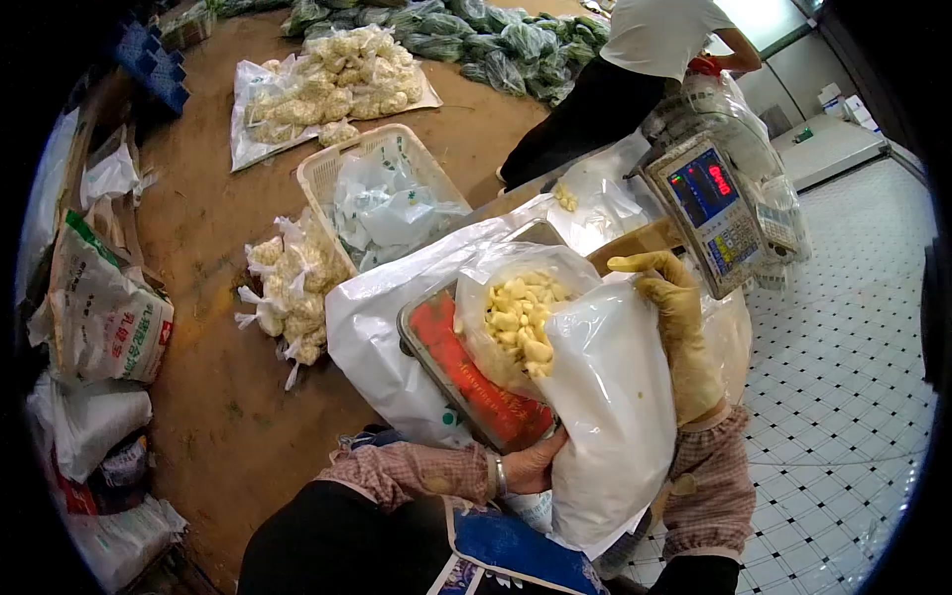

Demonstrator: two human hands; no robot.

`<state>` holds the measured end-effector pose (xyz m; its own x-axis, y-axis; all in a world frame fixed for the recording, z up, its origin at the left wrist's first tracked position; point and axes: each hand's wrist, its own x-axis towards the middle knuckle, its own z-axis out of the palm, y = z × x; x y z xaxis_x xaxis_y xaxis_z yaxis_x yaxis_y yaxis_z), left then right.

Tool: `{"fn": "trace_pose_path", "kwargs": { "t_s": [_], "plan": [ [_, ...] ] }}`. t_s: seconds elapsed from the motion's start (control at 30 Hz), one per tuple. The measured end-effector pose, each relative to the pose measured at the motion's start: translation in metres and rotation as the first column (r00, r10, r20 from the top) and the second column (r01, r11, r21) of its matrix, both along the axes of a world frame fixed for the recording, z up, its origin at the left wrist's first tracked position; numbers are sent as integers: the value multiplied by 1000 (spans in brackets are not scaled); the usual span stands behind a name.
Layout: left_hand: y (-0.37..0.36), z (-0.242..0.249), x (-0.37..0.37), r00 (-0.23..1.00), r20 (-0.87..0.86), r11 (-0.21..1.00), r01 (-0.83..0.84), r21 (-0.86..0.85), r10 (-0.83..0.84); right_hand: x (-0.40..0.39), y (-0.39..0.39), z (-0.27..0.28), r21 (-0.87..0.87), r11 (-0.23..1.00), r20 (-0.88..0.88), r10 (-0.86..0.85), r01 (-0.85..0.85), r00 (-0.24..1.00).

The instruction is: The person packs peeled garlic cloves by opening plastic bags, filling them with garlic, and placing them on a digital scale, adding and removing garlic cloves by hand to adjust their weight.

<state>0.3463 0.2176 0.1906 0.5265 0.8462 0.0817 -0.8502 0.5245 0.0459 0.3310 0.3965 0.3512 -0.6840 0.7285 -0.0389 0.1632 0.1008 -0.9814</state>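
Observation:
A bulging white plastic bag (615,407) leans in front of me. My bare left hand (534,462) grips its lower left side, the fingers partly hidden by the plastic. My right hand (679,332), in a yellowish glove, closes on the bag's upper right edge. Against the bag's upper left, pale peeled garlic cloves (521,315) fill the mouth of a clear plastic bag (474,309). Beneath them is a metal-rimmed tray (421,342) with a red printed sheet or package (476,382). A digital scale display (709,188) with red digits stands beyond my right hand.
A cream plastic basket (315,178) holds crumpled bags. Bagged pale produce (293,288) lies beside it, with a larger heap (342,79) behind. Green wrapped vegetables (466,35) cover the back. A person in a white shirt (659,35) bends near the scale. Sacks (109,307) line the left.

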Motion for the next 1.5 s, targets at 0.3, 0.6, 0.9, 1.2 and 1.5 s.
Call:
{"fn": "trace_pose_path", "kwargs": {
  "t_s": [0.3, 0.6, 0.9, 1.2, 1.5],
  "plan": [
    [18, 1, 4, 997, -63, 998, 51, 38, -49, 12, -1, 21, 117, 990, 56, -89, 82, 994],
    [30, 1, -9, 985, -165, 992, 65, 105, -47, 26, -20, 38, 249, 955, -150, -127, 162, 981],
    [34, 8, -1, 979, -168, 984, 133, 115, -112, 46, 3, 39, 227, 942, -58, -240, 247, 969],
    [42, 8, -2, 940, -223, 965, 261, -23, -259, 51, -7, 40, 267, 919, -92, -275, 290, 957],
    [40, -33, 9, 972, -134, 980, 198, 35, -192, 53, -9, 35, 203, 954, -160, -188, 219, 969]
  ]
}}
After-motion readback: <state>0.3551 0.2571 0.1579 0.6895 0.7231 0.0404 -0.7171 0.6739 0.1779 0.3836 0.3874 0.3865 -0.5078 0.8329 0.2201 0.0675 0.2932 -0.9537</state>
